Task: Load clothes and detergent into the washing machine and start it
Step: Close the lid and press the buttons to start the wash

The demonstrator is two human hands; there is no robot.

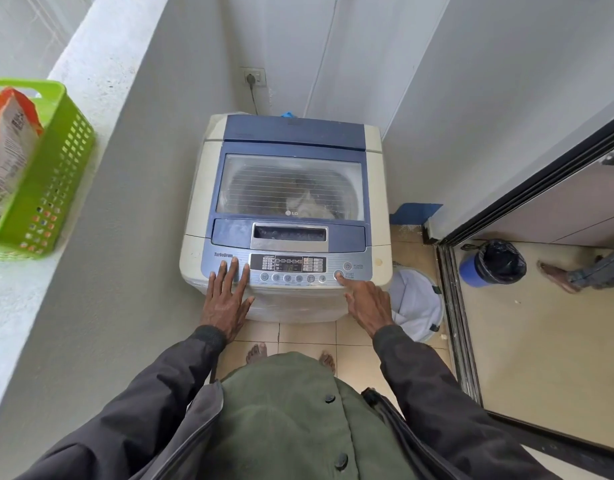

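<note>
A cream and blue top-loading washing machine (pixel 284 216) stands against the wall with its lid shut. Through the clear lid window (pixel 290 187) pale clothes show in the drum. My left hand (pixel 227 296) lies flat, fingers spread, on the left end of the control panel (pixel 286 268). My right hand (pixel 366 301) points its index finger onto the round start/pause button (pixel 339 274) at the panel's right end. An orange and white detergent bag (pixel 7 140) stands in a green basket on the ledge at left.
The green plastic basket (pixel 61 168) sits on a white ledge to the left. A white laundry hamper (pixel 418 303) stands on the floor right of the machine. Beyond the sliding door track (pixel 458 317) are a blue bin with a black liner (pixel 494 263) and another person's foot (pixel 558 277).
</note>
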